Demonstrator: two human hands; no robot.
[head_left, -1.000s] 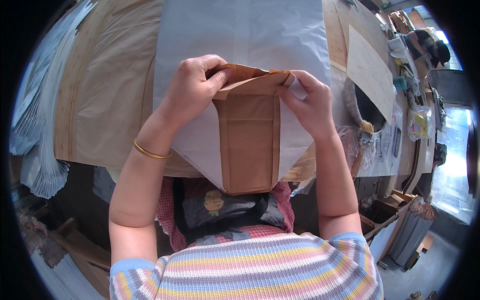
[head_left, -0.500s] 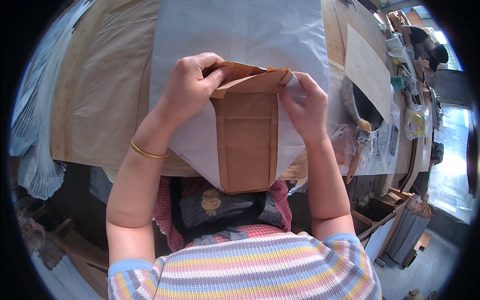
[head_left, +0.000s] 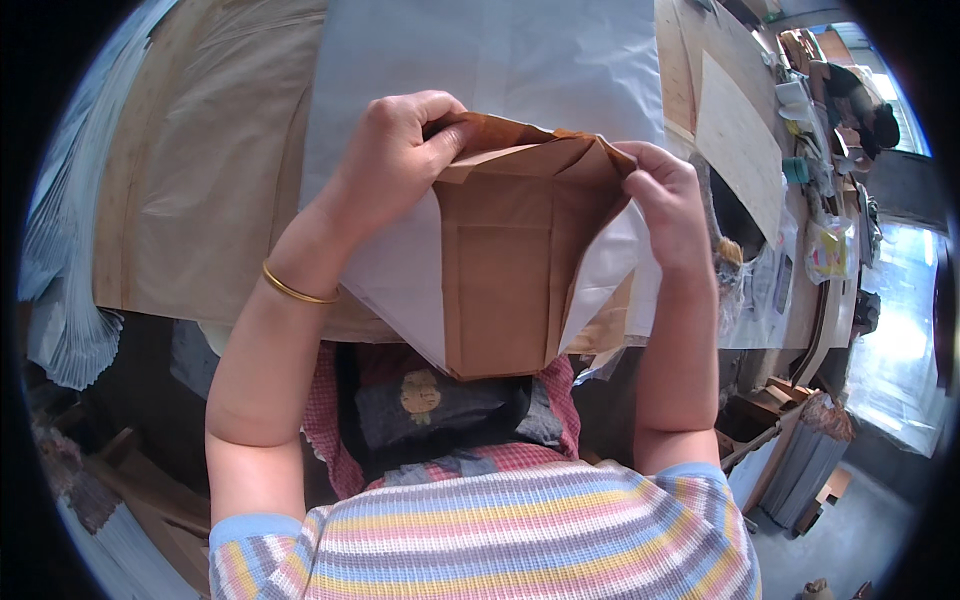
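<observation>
Between my hands is the folded end of a large paper bag, white outside and brown inside. Its long white body stretches away over the table. My left hand pinches the far left part of the raised brown flap, thumb on the near side. On the right, the bag's edge is pinched between the thumb and fingers of my right hand. The mouth gapes between the two hands, with creased brown paper showing inside. The near end of the bag hangs at the table's front edge, close to my apron.
Flat brown paper sheets cover the table to the left, beside a stack of white sheets. To the right lie a pale board, a brush and clear plastic. Bundled sheets stand below right. Another person is at the far right.
My right hand has moved right and slightly outward, pulling the bag's right edge away so that the mouth is wider. My left hand keeps its pinch, shifted slightly up.
</observation>
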